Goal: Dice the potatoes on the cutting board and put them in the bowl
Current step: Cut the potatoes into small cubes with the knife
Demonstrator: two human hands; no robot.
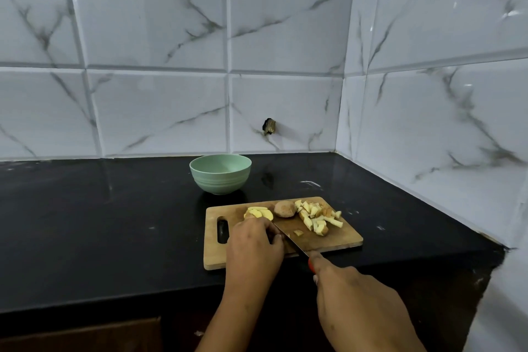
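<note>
Knife handle (311, 265) mostly hidden inside right hand (358, 306); left hand (253, 248) covers potato slices' (258, 213) near end.

A wooden cutting board (337, 234) with a handle slot lies flat near the table's front edge. At its far side the left hand (254, 246) pinches pale potato slices (258, 213). A brown-skinned potato (285, 209) sits just beside them, and diced potato (317, 218) is heaped toward the board's right end. The knife (291, 240), gripped by the right hand (357, 294), slants between them. A pale-green bowl (220, 177) stands upright behind the board, near the table's back edge.
</note>
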